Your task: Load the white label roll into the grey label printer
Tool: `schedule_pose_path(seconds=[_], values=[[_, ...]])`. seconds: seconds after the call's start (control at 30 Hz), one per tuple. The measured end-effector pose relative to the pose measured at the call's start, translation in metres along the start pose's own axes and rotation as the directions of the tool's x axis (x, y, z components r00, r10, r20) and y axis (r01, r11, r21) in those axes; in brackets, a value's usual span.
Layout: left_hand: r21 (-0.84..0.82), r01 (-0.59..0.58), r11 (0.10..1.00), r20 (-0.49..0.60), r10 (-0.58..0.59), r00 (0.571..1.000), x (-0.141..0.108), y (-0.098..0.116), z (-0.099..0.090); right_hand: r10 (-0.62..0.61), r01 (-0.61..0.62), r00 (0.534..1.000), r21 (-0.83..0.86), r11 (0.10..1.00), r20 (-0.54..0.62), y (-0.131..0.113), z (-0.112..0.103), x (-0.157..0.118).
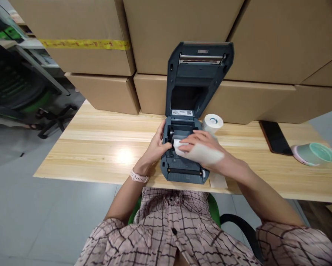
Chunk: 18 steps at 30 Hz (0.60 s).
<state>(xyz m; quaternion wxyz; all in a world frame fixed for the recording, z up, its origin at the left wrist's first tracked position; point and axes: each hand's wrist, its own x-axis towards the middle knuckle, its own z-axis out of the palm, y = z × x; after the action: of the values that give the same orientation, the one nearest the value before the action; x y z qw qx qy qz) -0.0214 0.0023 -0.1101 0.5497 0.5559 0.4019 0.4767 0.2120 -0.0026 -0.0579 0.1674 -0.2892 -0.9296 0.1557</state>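
A dark grey label printer (182,177) rests on the table with its lid (207,85) raised. My left hand (156,146) clasps the left side of its base, thumb over the rim and fingers along the outside. Over the open compartment is my right hand (200,142), its fingers bent around white paper (178,145) that shows at the fingertips. A blurred white patch lies along the back of this hand; whether it belongs to the same paper I cannot tell. Just behind the printer's right side stands a white label roll (213,122). The black roller (184,171) is exposed at the front.
Cardboard boxes (182,22) are stacked along the back of the wooden table (99,147). To the right lie a dark phone (275,137) and a green cup (317,153). A paper piece (218,181) sits at the front edge. An office chair (55,120) stands left.
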Motion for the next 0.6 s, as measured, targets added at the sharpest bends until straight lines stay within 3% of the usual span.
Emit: schedule_pose_path(seconds=[0.17,0.37,0.6], values=[[0.007,-0.031,0.999,-0.012,0.032,0.999,-0.001,-0.002,0.001,-0.013,0.016,0.999,-0.060,0.998,0.047,-0.042,0.003,-0.037],[0.034,-0.049,0.998,-0.015,0.050,0.999,0.001,-0.005,0.000,-0.001,0.009,0.992,-0.054,0.998,0.129,-0.056,0.017,-0.057],[0.059,-0.039,0.998,-0.022,0.040,0.999,-0.001,-0.005,0.001,0.049,-0.050,0.999,-0.077,0.996,-0.019,-0.063,0.031,-0.053]])
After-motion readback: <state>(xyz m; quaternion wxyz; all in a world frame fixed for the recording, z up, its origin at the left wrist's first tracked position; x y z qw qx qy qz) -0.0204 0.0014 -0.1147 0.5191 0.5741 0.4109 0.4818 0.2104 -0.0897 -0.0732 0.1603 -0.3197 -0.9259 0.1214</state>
